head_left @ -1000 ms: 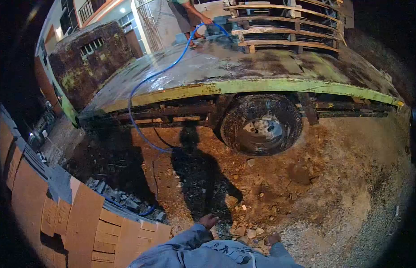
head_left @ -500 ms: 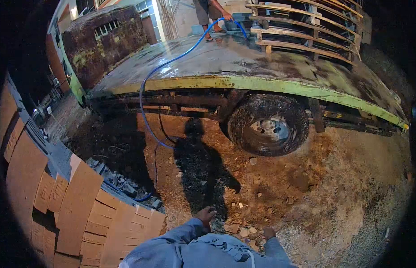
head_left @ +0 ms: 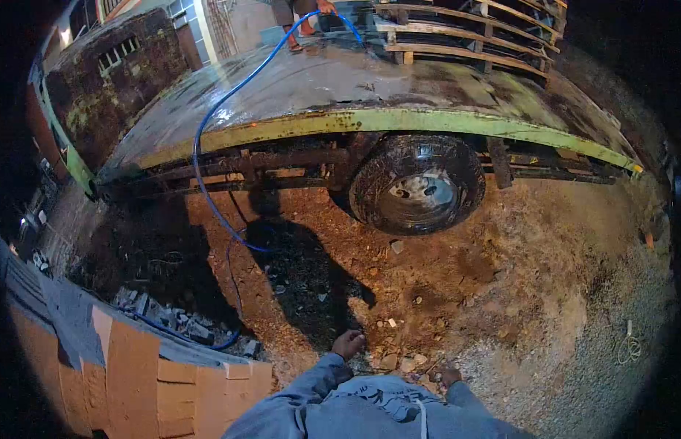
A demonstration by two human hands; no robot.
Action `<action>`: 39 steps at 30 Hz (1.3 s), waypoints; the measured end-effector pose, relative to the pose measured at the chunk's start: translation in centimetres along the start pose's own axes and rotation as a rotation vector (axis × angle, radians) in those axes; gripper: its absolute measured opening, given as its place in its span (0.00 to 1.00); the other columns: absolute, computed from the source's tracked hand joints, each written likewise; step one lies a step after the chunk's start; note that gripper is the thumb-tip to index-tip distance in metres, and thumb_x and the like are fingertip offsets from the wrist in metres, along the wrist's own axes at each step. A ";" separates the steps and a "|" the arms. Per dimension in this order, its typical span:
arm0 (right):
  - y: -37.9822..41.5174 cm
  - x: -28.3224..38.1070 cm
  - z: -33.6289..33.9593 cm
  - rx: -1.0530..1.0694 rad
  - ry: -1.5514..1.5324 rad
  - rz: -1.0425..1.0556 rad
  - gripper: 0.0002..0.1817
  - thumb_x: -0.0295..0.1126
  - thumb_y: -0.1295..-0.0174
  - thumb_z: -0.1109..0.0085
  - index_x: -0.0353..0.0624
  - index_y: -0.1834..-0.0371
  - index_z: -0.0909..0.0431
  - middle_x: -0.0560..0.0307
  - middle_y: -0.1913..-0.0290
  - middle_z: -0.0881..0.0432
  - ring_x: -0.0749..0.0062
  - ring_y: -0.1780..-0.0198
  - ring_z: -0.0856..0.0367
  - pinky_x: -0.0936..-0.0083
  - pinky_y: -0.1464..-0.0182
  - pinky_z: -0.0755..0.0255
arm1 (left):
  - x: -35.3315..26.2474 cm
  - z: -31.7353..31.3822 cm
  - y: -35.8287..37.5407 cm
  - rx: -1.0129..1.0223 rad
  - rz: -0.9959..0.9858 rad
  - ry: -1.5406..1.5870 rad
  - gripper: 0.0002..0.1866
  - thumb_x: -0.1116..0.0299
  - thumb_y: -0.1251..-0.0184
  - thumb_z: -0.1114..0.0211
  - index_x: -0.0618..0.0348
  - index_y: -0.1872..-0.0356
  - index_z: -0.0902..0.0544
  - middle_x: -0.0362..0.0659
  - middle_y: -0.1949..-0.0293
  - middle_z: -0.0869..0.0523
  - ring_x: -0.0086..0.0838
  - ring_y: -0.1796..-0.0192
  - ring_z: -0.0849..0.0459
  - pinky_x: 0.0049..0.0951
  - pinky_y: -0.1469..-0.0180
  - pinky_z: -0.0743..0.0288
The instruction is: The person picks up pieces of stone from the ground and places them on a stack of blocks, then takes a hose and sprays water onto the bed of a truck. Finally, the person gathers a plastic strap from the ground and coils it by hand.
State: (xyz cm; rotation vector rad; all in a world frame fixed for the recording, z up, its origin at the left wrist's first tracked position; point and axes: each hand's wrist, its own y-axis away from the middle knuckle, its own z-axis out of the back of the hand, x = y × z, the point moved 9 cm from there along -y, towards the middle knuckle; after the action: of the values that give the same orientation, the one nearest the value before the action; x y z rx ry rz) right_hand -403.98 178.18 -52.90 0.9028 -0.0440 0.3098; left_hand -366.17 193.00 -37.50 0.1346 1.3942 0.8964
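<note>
My left hand [head_left: 349,344] is held low in front of my body, its fingers curled in, with nothing showing in it. My right hand [head_left: 449,375] hangs beside the sweatshirt front [head_left: 381,399], seen from above with its fingers mostly hidden. Both are over the stony ground [head_left: 399,322], apart from the truck. Ahead stands a flatbed truck with a wet deck [head_left: 282,91], a yellow-green side rail [head_left: 428,119] and a wet, dark rear wheel [head_left: 419,186]. A blue hose [head_left: 209,117] runs over the rail down to the ground.
A person [head_left: 300,18] stands on the deck holding the hose, beside a slatted wooden rack [head_left: 472,33]. Orange-brown blocks [head_left: 136,373] are stacked at lower left. Broken rubble [head_left: 183,322] lies behind them. My shadow falls on the ground ahead.
My view has turned and shifted, so the truck, wheel and hose sit further left and higher. My left hand's fingers look more curled than before.
</note>
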 end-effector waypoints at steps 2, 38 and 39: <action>2.3 4.6 2.6 -0.028 -0.379 -0.037 0.17 0.42 0.37 0.58 0.45 0.67 0.20 0.56 0.76 0.20 0.67 0.75 0.21 0.69 0.70 0.25 | 0.6 2.5 -1.1 -0.025 -0.083 -0.066 0.22 0.60 0.38 0.41 0.64 0.48 0.29 0.46 0.57 0.21 0.29 0.59 0.21 0.30 0.58 0.25; -8.0 49.3 10.4 -0.103 0.237 0.455 0.22 0.46 0.37 0.56 0.35 0.62 0.23 0.44 0.64 0.21 0.56 0.64 0.23 0.59 0.55 0.29 | 29.6 32.9 0.7 -0.777 0.197 0.430 0.12 0.63 0.45 0.40 0.63 0.73 0.23 0.43 0.80 0.23 0.28 0.79 0.24 0.33 0.75 0.28; -9.4 49.9 9.8 -0.114 0.235 0.482 0.22 0.46 0.37 0.55 0.34 0.63 0.23 0.44 0.65 0.20 0.56 0.65 0.23 0.59 0.56 0.29 | 29.1 33.8 0.1 -0.810 0.164 0.428 0.12 0.62 0.46 0.40 0.63 0.71 0.23 0.44 0.79 0.22 0.28 0.78 0.24 0.33 0.74 0.27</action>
State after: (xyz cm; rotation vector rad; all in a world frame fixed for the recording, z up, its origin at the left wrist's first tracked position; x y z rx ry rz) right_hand -352.76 177.40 -45.63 0.7295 -0.0611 0.8522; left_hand -338.87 224.77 -52.75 -0.5970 1.3071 1.6287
